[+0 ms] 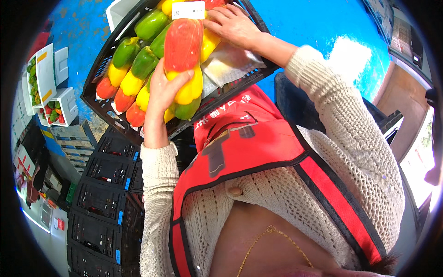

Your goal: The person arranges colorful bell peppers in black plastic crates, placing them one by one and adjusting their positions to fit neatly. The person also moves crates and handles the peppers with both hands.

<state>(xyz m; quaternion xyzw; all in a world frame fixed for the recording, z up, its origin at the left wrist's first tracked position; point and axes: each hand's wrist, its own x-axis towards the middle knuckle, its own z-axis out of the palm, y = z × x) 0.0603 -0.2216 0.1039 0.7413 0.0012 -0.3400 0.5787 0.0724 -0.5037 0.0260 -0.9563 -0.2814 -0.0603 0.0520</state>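
My left hand (pixel 162 86) is closed around a wrapped pack of bell peppers (pixel 183 45), its thumb across the yellow one. Red, yellow and green peppers sit in a row under clear film. Below it is a black plastic crate (pixel 238 79) holding several similar packs (pixel 131 65), laid side by side. My right hand (pixel 237 27) rests with extended fingers over peppers at the crate's far right; its fingertips touch a red pepper (pixel 214 4) and lie near a yellow pepper (pixel 208 43). A white label (pixel 188 10) with print lies just beyond the held pack.
Stacked black crates (pixel 104 194) with blue tags stand at my left. Farther left are white foam boxes (pixel 65 107) of peppers and a wooden pallet (pixel 72 142). A whitish sheet (pixel 233 64) lines the crate's right part. The floor (pixel 294 20) is blue.
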